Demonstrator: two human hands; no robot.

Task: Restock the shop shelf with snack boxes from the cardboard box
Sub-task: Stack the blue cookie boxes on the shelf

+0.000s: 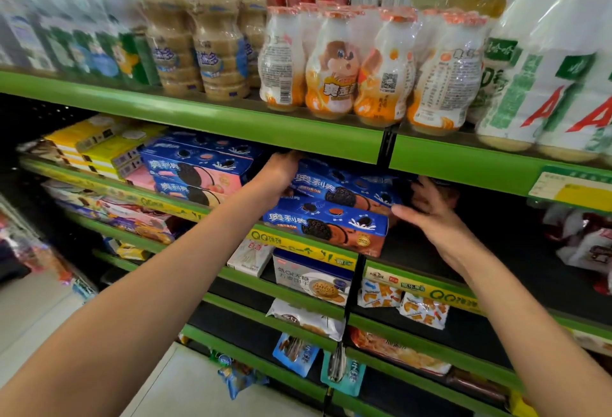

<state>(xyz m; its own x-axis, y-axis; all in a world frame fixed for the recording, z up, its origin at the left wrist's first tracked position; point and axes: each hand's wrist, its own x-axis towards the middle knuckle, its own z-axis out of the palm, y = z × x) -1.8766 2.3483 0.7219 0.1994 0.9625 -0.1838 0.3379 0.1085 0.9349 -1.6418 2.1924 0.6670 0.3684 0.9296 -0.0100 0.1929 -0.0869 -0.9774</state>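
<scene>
- the green shelf [308, 244] is holding two stacked blue snack boxes [331, 228], lying flat, long axis running along the shelf edge
- the left hand [281, 173] is gripping the upper box [344, 188] at its left end
- the right hand [430, 208], fingers spread, is touching its right end

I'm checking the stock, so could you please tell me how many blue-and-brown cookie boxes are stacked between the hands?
2: the lower box at the shelf edge, the upper box on it; more may hide behind.
</scene>
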